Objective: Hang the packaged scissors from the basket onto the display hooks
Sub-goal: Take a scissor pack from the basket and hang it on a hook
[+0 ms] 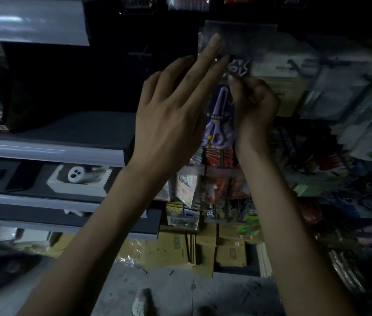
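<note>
Left hand (169, 115): fingers straight and spread, index tip at the clear label plate (246, 35) above. Right hand (253, 103): fingers curled, pinching the upper part of the packaged scissors (219, 119). The pack hangs between both hands with its long axis near vertical, blades up and handles down. Its lower edge sits just above red packets (219, 158). Hanging goods (331, 92) crowd the right. A dark back panel (112, 71) lies left, before the shelves (50, 151).

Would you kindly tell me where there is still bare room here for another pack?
The dark shelf top left of the left hand looks bare, as does the dark back panel above it. Right of the right hand and below the purple packaged scissors, hanging packs crowd together.
</note>
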Motion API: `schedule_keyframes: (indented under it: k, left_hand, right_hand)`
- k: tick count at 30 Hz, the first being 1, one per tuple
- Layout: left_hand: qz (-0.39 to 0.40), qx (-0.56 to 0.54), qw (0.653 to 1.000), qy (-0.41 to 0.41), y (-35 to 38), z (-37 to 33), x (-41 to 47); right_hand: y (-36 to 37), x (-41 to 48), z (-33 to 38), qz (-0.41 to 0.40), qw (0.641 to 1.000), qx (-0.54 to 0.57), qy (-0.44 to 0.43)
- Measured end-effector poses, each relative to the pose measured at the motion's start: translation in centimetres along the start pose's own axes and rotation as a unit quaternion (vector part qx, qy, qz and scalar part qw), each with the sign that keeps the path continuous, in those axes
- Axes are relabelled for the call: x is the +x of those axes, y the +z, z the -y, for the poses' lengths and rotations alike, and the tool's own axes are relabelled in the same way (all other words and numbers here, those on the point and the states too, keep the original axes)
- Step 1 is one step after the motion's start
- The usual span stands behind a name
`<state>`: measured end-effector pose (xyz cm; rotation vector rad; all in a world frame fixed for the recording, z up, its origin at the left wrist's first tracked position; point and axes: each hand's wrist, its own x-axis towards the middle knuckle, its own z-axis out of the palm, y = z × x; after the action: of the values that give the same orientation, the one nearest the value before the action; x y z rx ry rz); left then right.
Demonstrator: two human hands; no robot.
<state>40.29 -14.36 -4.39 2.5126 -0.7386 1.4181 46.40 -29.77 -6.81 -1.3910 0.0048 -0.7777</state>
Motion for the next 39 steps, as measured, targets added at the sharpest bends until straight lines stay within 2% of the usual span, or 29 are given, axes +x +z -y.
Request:
schedule_keyframes:
  k: [7, 10, 12, 15, 19, 25, 30, 39]
  left_hand:
    - [-0.039, -0.069, 0.997, 0.022, 1.0, 0.1, -1.9]
    - [-0.037, -0.152, 0.986, -0.053, 2.3, -0.1, -4.0]
    - [-0.011, -0.254, 0.955, -0.155, 3.0, -0.2, -5.1]
    - [0.012, -0.363, 0.886, -0.287, 3.8, -0.5, -5.6]
    - [0.019, -0.438, 0.815, -0.38, 5.1, -0.7, -5.2]
    - [0.028, -0.481, 0.768, -0.421, 6.5, 0.3, -4.8]
    - [0.024, -0.482, 0.771, -0.416, 7.2, 1.2, -4.7]
    - [-0.028, -0.515, 0.738, -0.435, 8.4, 0.7, -5.1]
  right_hand:
    - [-1.1, -0.8, -1.1, 0.009, 0.999, 0.012, 0.04]
    - [-2.0, -1.3, -1.2, 0.016, 0.999, 0.007, 0.05]
    - [-2.6, -1.7, -1.3, 0.019, 0.998, -0.007, 0.057]
    - [-3.3, -2.4, -1.7, 0.008, 0.998, -0.025, 0.064]
    - [-3.8, -3.3, -2.3, 0.023, 0.996, -0.067, 0.051]
    - [-4.2, -4.1, -2.7, 0.02, 0.997, -0.06, 0.037]
    - [-4.7, -4.3, -3.1, 0.048, 0.995, -0.081, 0.032]
    - [-4.7, -5.0, -3.5, 0.056, 0.993, -0.103, 0.017]
